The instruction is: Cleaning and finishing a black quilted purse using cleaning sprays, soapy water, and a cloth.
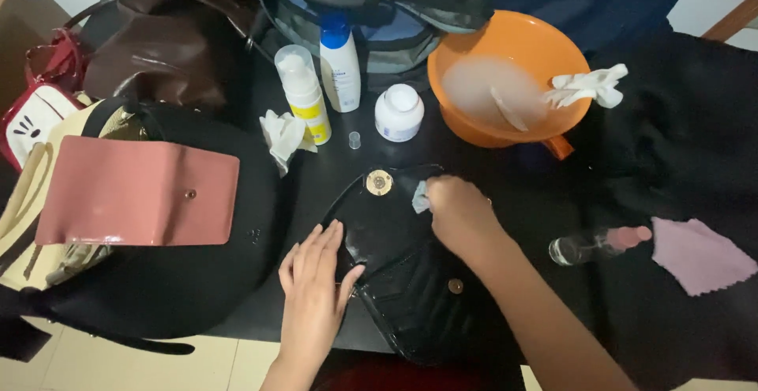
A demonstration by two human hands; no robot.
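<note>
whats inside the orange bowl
The orange bowl holds cloudy whitish liquid, with a pale stick-like piece lying in it. A white crumpled cloth hangs over its rim. The bottom is hidden by the liquid.

Single view, head-worn camera. Looks steeply down and forward over the dark bench (521,201), close in, from the near edge. Person's own forearms enter from the bottom of frame. Far side of the bench fills the top; pale floor (118,363) shows bottom left.

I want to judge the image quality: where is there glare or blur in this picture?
Head view: glare streaks the glossy black bag flap between the left hand and right hand; the orange bowl looks hazy inside; dark cloth loses detail.
</note>
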